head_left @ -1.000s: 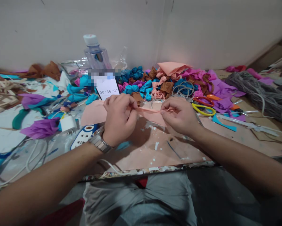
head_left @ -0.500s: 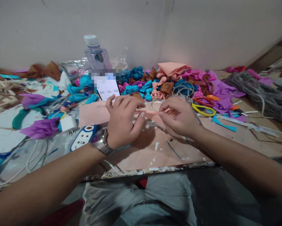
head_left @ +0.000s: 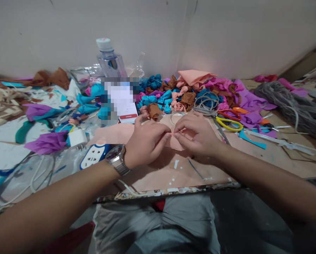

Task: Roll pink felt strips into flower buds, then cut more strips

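A strip of peach crepe paper (head_left: 114, 133) lies across the table and runs under and between my hands. My left hand (head_left: 148, 141), with a metal watch at the wrist, pinches it between thumb and forefinger. Close beside it, my right hand (head_left: 196, 135) pinches the same paper, and the two sets of fingertips nearly meet. Some paper shows below the fingers, and the palms hide the rest. Just behind the right hand lies a coil of thin wire (head_left: 205, 103).
Twisted crepe-paper pieces (head_left: 165, 97) are heaped behind my hands. A phone (head_left: 128, 114) and a water bottle (head_left: 110, 63) stand at the back. Yellow-handled scissors (head_left: 228, 124) and a glue gun (head_left: 279, 141) lie right. A power strip (head_left: 93, 156) sits left, near green-handled pliers (head_left: 23, 132).
Both hands have come closer together and slightly lower, still pinching the peach paper. The paper's left part has shifted right and down. A red button now shows on the phone, uncovered by my left hand.
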Demonstrator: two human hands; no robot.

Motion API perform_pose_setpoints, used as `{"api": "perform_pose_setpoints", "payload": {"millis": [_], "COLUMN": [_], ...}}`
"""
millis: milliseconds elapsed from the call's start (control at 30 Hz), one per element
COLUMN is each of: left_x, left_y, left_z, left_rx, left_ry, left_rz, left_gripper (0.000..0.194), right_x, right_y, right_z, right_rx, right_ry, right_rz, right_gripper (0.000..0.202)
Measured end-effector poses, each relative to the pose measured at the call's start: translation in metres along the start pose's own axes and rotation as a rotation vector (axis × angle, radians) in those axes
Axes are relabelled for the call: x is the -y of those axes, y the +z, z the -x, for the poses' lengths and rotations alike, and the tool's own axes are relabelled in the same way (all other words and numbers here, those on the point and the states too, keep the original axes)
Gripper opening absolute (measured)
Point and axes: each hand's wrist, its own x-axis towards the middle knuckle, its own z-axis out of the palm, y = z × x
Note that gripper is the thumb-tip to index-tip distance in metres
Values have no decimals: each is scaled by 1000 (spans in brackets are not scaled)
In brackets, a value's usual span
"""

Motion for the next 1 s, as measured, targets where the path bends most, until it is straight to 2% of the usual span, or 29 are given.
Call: {"api": "perform_pose_setpoints", "payload": {"millis": [200,800,1000], "left_x": [1,7,8], "left_y": [-1,-10,-23], "left_z": [0,-9,-13], "left_rx": [46,17,55], "left_ry": [-41,-258,-323], "left_rz": [42,-102,-136], "left_gripper": [26,26,29], "right_x": [-1,-21,-24], "right_y": [0,-12,-9], "right_z": [0,-10,-12], "right_rx": [-1,-156,-182], "right_ry": [13,189,234], "right_rz": [-10,-102,-130], "right_gripper": [6,9,9]}}
